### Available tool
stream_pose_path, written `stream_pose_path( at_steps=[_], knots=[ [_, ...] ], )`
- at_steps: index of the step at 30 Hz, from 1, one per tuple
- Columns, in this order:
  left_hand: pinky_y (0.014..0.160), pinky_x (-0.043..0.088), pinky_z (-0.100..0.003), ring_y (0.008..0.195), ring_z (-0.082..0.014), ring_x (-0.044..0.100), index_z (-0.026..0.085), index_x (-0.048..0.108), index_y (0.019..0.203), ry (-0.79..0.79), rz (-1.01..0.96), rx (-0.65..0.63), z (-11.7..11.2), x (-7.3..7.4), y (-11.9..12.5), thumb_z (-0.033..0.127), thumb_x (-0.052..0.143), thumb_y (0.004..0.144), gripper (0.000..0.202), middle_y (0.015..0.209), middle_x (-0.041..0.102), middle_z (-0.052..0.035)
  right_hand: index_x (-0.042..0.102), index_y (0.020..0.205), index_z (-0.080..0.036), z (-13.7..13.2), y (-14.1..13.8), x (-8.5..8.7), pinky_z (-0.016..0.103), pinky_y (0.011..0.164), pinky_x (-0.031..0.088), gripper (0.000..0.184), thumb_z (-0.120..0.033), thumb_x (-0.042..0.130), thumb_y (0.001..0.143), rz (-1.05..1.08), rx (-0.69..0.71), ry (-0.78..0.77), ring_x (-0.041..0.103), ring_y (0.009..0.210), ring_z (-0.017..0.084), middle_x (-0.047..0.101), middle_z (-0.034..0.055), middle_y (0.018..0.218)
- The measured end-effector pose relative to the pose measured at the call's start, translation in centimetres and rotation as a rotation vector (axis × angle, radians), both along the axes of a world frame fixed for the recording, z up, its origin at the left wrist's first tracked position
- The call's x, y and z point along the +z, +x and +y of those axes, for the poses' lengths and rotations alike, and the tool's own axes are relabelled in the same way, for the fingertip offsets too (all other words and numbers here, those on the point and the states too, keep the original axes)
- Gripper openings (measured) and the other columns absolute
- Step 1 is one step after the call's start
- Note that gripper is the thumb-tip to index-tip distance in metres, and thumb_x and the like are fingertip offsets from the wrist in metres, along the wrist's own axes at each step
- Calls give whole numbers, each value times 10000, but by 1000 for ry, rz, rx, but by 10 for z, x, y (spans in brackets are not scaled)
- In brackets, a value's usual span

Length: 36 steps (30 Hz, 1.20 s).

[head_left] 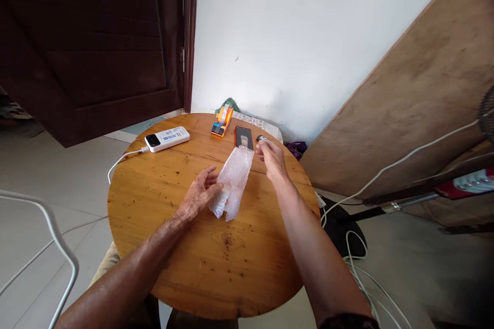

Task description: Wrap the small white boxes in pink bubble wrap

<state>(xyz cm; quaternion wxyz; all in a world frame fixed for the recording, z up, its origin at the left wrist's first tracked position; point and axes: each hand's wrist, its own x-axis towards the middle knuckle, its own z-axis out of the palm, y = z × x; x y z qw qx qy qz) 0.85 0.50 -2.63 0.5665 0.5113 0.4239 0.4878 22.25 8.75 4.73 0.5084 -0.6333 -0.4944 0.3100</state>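
Note:
A clear bubble wrap pouch (pixel 233 177) lies on the round wooden table, slanting away from me. Its far end meets a dark, red-edged flat object like a phone (pixel 244 136). My left hand (pixel 198 193) is at the pouch's lower left side, fingers apart and thumb touching the wrap. To the right of the pouch's far end, my right hand (pixel 271 158) has its fingers pinched together. Just beyond those fingertips is a small dark item with a pale part (pixel 263 138), partly covered by the hand; I cannot tell whether it is gripped.
An orange and blue tape dispenser (pixel 222 121) stands near the table's back edge. On the left lies a white power bank (pixel 168 139) with a cable plugged in. The wooden table (pixel 227 267) backs onto a white wall. White cables (pixel 358 267) run over the floor at right.

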Motion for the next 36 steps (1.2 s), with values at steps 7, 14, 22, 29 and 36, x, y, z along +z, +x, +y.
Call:
stream_pose_path(
  at_steps=[7,14,22,29,36],
  knots=[
    [855,561,-353,955,-201,684,160,452,1359,0,21,11,-2,-4,10,317,709,737,691,1084,696,-87,620,1133,-234,-89,-28,-6,427,834,487,497,-479,716,711,-601,113,177,633,960,289,671,114,1144],
    [759,559,-305,797,-158,662,157,561,1210,-11,154,160,5,-5,4,218,645,689,532,998,684,-66,635,739,-236,-83,-20,-29,330,643,404,143,-257,523,826,-766,137,-83,629,704,234,671,48,708],
    [1048,452,-477,1267,-299,507,185,667,1233,452,454,300,-14,21,-11,449,548,897,444,1392,505,-154,668,895,-209,-80,15,-48,340,719,483,204,-328,528,805,-475,41,-52,653,772,227,710,54,833],
    [1149,297,-570,1426,-329,311,250,726,1177,556,745,19,-20,23,0,498,376,1006,462,1511,429,-98,722,1028,-241,-87,-12,-39,451,1097,361,342,-467,477,951,-715,173,280,470,1339,281,521,101,1449],
    [975,464,-439,1087,-274,587,238,724,978,408,935,28,-12,20,-4,382,309,1029,442,1072,708,-88,721,907,-176,-70,0,-43,299,743,471,437,-421,366,980,-626,210,-122,674,851,239,733,66,855]
  ],
)
